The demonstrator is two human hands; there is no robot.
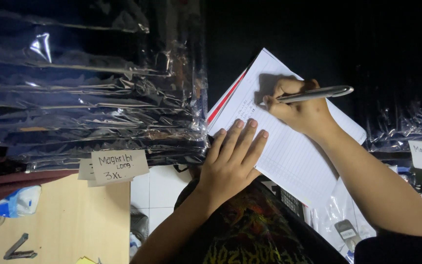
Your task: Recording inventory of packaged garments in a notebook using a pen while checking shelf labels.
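Observation:
A lined white notebook (294, 146) with a red edge lies tilted in the middle of the view. My left hand (233, 159) rests flat on its lower left corner, fingers together and holding nothing. My right hand (301, 107) is closed around a silver pen (318, 93), whose tip touches the upper part of the page. A few lines of small writing show on the page just left of the pen tip.
Stacks of dark garments in clear plastic bags (89, 83) fill the left side, with more stacked at the right (406, 127). Paper size labels (119, 166) hang from both stacks. A light wooden surface (69, 220) at lower left carries a metal clip (19, 249) and a blue-white packet (18, 203).

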